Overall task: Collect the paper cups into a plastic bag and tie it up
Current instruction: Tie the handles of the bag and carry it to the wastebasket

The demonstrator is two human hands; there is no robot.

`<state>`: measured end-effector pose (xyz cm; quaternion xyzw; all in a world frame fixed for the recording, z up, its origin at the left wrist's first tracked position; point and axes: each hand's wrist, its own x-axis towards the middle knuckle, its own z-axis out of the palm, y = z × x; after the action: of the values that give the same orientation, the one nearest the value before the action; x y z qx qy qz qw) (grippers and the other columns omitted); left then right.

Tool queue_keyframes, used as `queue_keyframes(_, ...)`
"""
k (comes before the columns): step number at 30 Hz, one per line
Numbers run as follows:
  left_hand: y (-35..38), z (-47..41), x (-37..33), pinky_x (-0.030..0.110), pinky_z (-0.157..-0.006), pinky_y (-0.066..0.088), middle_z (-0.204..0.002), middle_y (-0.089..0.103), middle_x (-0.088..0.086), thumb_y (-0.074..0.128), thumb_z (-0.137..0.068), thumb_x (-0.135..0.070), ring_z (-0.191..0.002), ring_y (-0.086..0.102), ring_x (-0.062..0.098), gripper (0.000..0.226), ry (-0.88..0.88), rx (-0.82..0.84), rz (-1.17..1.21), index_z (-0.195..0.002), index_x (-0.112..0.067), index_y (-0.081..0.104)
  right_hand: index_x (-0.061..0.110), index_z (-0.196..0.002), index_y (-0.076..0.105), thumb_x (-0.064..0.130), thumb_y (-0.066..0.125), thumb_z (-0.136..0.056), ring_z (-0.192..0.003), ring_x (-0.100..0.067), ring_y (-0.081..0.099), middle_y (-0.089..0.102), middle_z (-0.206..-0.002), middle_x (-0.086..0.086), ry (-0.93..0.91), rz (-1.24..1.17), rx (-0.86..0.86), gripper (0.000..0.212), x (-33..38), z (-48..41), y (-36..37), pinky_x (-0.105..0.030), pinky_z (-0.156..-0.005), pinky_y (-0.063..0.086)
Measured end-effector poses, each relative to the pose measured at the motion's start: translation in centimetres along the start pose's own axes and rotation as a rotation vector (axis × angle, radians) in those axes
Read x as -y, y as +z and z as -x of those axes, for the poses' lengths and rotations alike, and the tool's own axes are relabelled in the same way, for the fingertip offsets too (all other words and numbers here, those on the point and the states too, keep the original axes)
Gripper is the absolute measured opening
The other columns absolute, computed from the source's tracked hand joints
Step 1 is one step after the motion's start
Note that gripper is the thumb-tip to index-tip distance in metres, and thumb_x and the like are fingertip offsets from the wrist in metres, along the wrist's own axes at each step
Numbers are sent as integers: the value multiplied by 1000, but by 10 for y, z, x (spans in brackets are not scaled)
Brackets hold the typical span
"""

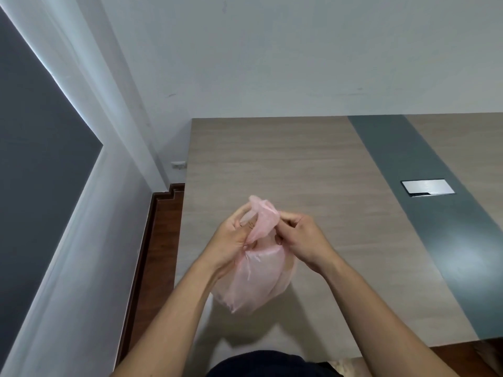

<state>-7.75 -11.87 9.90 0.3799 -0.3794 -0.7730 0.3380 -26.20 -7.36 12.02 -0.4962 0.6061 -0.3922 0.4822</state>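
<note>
I am looking down at a long wooden table (313,164) that fills the right and middle of the view, its far edge against a pale wall (272,50). A wide grey-green stripe (424,202) crosses the tabletop from the far edge toward the near right corner, and a small silver hatch (428,187) sits inside that stripe, well apart from the hands. To the left of the table I see a strip of dark red-brown floor (160,240) and a dark grey wall panel (40,159).

Near the table's near left part stands a pink see-through plastic bag (253,278), bulging at the bottom and resting on the tabletop. Its long axis runs from the near side up and away from me, with the gathered neck and loose ends pointing toward the far wall. I cannot make out the cups through the plastic.

My left hand (231,240) is closed around the left side of the bag's neck, fingers curled into the twisted plastic. My right hand (302,235) is pinched tight on the right side of the same neck, knuckles toward me. The two hands sit just beside each other with the neck between them, both forearms reaching in from the bottom edge
</note>
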Motion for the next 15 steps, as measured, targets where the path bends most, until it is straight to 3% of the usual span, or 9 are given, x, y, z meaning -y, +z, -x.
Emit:
queue_keyframes(2,-5,-5,11,41,-84,62,-130,77,22,72,-109,-12,-96,70,34,35,-32,-53,-21,-144,-15,74,32,-98,88,30,64,-110,-72,-2,62,77,-81,16,24,105,114,27,4,3,2,-22,-68,46)
queue_keyframes(4,-10,-11,23,45,-79,44,-110,67,22,76,-106,-20,-90,51,35,26,-4,-135,-89,-129,-10,82,29,-103,87,40,63,-110,-69,-2,57,71,-78,18,48,170,170,28,5,4,2,-24,-67,43)
queue_keyframes(5,-10,-12,26,41,-73,41,-102,64,22,76,-106,-24,-83,48,32,23,12,-181,-98,-122,-9,85,27,-105,86,44,63,-110,-69,-6,54,67,-77,14,52,187,191,29,4,5,1,-28,-67,42)
queue_keyframes(8,-1,-7,24,30,-58,47,-87,78,14,69,-111,-31,-62,64,21,25,65,-329,-149,-109,-13,87,34,-125,76,38,68,-107,-85,-23,71,77,-103,11,48,130,221,20,4,7,2,-33,-81,58)
queue_keyframes(10,-2,-4,27,40,-68,61,-89,86,9,58,-115,-44,-74,80,26,37,85,-354,-298,-107,-20,85,36,-143,57,40,75,-102,-95,-23,78,77,-120,6,89,75,209,46,1,7,2,-39,-93,62)
queue_keyframes(12,-6,-1,31,45,-78,63,-91,86,5,49,-116,-54,-85,83,27,44,97,-321,-505,-109,-24,82,45,-152,40,50,81,-96,-87,-14,80,76,-122,4,87,104,215,69,-1,7,1,-35,-94,59)
queue_keyframes(14,-8,1,33,44,-81,63,-94,86,4,44,-118,-51,-88,82,22,43,81,-265,-681,-113,-25,78,55,-151,39,57,84,-91,-93,-16,81,76,-124,1,40,165,257,75,-5,8,0,-35,-96,61)
queue_keyframes(15,-9,2,33,41,-80,62,-93,85,2,42,-119,-47,-85,81,18,42,68,-242,-725,-116,-23,76,54,-148,45,58,83,-91,-101,-19,81,77,-125,3,11,201,269,69,-8,8,0,-39,-97,63)
